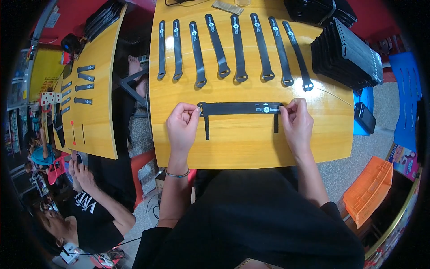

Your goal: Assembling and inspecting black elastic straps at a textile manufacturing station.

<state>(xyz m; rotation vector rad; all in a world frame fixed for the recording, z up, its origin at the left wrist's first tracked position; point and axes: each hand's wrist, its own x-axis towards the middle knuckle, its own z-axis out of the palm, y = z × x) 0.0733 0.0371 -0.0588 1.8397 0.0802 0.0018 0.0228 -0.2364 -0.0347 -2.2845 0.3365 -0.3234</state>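
A black hook-and-loop strap with a printed label lies crosswise near the front of the yellow table, stretched between my hands. Its slotted end is pinched by my left hand, fingers closed. At the opposite end, beside the label, my right hand pinches the strap between thumb and fingers. Two short black strips, a left one and a right one, extend from under the strap toward me. Beyond my hands, several similar straps lie side by side, slotted ends toward me.
A tall stack of black straps stands at the table's right, with a bound black bundle behind it. A thin stick lies near the right edge. An orange basket sits lower right. At left, a co-worker sits by another table.
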